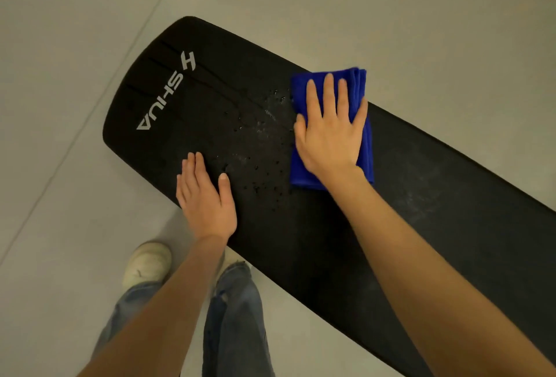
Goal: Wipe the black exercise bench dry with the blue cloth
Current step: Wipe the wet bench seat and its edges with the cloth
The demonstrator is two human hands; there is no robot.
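The black exercise bench (186, 111) runs from upper left to lower right, with white lettering near its rounded far end. Water droplets (258, 147) speckle its middle. A folded blue cloth (359, 81) lies flat on the bench at its far edge. My right hand (329, 132) presses down on the cloth with fingers spread, covering most of it. My left hand (204, 199) rests flat on the near edge of the bench, fingers together, holding nothing. The droplets lie between the two hands.
Grey tiled floor (60, 45) surrounds the bench. My legs in blue jeans (237, 316) and a white shoe (147, 265) stand close against the bench's near side. The bench continues past the right edge of the view.
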